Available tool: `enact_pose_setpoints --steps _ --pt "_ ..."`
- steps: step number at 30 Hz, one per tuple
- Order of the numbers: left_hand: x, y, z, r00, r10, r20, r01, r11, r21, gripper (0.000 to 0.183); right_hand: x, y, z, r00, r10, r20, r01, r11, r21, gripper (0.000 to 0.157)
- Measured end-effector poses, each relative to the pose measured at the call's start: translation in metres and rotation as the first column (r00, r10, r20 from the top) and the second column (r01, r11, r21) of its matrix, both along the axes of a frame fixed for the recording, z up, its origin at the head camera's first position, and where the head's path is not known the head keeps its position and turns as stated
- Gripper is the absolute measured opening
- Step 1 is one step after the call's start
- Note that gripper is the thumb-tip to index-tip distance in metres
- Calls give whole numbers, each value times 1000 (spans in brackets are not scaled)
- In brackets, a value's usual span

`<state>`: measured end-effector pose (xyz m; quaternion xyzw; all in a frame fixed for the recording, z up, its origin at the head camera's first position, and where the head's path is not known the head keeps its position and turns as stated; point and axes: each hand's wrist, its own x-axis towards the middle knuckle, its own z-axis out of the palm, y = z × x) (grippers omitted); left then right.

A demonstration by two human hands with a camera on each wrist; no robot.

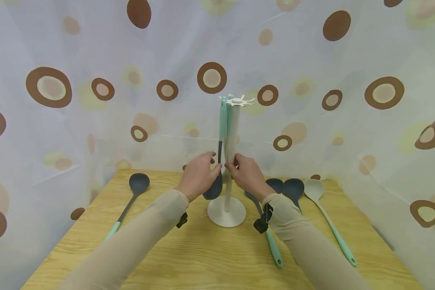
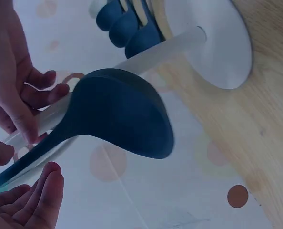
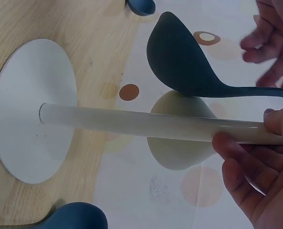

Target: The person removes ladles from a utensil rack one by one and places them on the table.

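A white utensil stand [image 1: 226, 211] with a round base, upright pole and hooked top stands mid-table. A dark ladle [image 2: 117, 112] with a mint-green handle hangs from the stand's top. Beside its thin shaft is my left hand [image 1: 198, 176], the thumb and loosely bent fingers on either side of the shaft, no firm grip showing. My right hand [image 1: 248, 174] pinches the pole [image 3: 179, 126] between thumb and fingers. Behind the pole hangs a pale-headed utensil [image 3: 179, 155], partly hidden, its kind unclear; a second mint-green handle [image 1: 229, 117] shows beside the ladle's.
On the wooden table [image 1: 188, 249], a dark round-headed utensil [image 1: 139, 183] lies at left. To the right are several dark-headed utensils [image 1: 293, 188], partly under my right arm, and a white-headed one [image 1: 314, 188]. A dotted curtain [image 1: 181, 40] closes off the back and sides.
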<state>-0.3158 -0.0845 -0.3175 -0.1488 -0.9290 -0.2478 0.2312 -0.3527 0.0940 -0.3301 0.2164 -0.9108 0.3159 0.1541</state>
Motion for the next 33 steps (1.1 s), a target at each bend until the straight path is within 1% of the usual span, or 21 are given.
enact_pose_setpoints --steps 2,4,7,9,18,24,29,33 --pt "-1 4 6 1000 0 1 0 1000 22 42 1 -2 -1 1000 7 2 -7 1000 -3 24" --pt "-2 7 10 1000 -1 -3 1 1000 25 35 0 -3 -3 1000 16 5 -16 1000 -6 25" --pt "-3 7 13 1000 -10 -1 10 999 32 23 1 -4 -5 1000 26 10 -26 1000 -10 25" --pt "-4 6 13 1000 -20 -1 20 999 33 19 1 -5 -5 1000 27 10 -27 1000 -13 25" --pt "-6 0 11 998 -52 -26 55 993 108 18 1 -5 -6 999 36 -11 -36 999 -15 24" --pt "-6 -3 15 997 -44 -67 53 990 134 19 2 -2 -4 999 27 -18 -27 999 -25 24" --pt "-5 -6 18 995 -45 -88 56 990 129 18 1 0 -3 999 20 -26 -21 999 -26 24" --pt "-3 -10 14 992 -64 -105 73 994 85 16 1 1 -3 999 33 -25 -34 999 -40 24"
